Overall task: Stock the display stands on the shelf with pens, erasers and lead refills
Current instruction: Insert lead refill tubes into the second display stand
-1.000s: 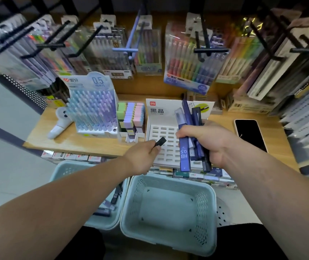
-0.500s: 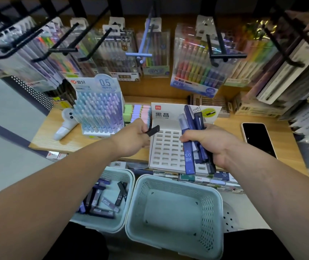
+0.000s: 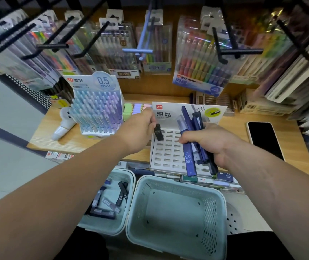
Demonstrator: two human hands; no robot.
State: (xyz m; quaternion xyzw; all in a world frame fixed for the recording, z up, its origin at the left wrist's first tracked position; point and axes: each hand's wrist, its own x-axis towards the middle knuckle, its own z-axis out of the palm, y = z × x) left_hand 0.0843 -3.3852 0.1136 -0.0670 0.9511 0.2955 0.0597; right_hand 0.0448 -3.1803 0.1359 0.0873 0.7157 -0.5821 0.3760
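A white slotted lead-refill stand (image 3: 168,154) sits on the wooden shelf (image 3: 43,136). My left hand (image 3: 140,130) pinches one black lead refill case (image 3: 158,132), its lower end at the stand's top-left slots. My right hand (image 3: 211,145) grips a bunch of blue and dark lead refill cases (image 3: 189,147) over the stand's right half. To the left stands a full pastel pen display (image 3: 98,109), with pastel erasers (image 3: 135,109) behind my left hand.
Two pale green baskets sit below the shelf: the left basket (image 3: 129,177) holds several refill cases (image 3: 110,201), the right basket (image 3: 176,212) has nothing in it. A black phone (image 3: 265,139) lies on the shelf at right. Hooks with hanging pen packs (image 3: 202,59) jut out above.
My left hand has carried the single black refill up and right, from the stand's lower left edge to its top-left slots, turning it upright. My right hand keeps its bunch.
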